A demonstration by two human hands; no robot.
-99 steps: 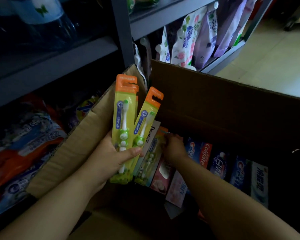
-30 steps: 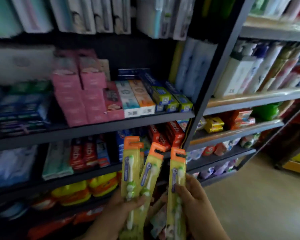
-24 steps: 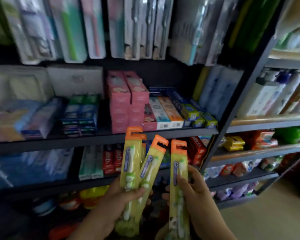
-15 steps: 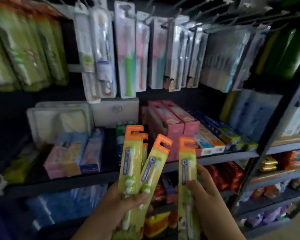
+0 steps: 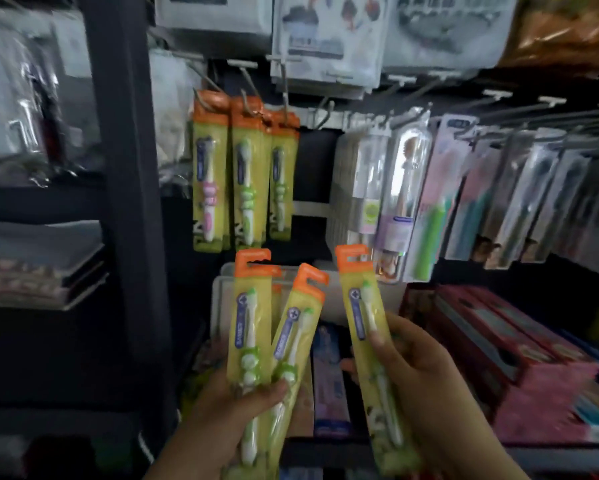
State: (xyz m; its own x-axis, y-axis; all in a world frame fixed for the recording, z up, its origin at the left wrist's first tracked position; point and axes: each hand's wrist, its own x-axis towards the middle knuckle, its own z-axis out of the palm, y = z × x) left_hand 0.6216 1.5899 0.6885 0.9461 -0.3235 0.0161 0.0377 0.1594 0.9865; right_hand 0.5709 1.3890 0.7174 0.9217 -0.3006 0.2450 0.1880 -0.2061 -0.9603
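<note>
Gripping two toothbrush packs (image 5: 250, 327), left hand (image 5: 221, 414); one pack (image 5: 359, 306), right hand (image 5: 424, 375).

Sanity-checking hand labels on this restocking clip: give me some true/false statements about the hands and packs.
1. The right hand holds one toothbrush pack. True.
2. The left hand is empty. False: it grips at least two fanned packs.
3. Matching packs hang on hooks above the hands. True.
4. Every hanging pack holds a green brush. False: the leftmost pack holds a pink one.
5. The held packs have blue tops. False: the tops are orange.
</note>
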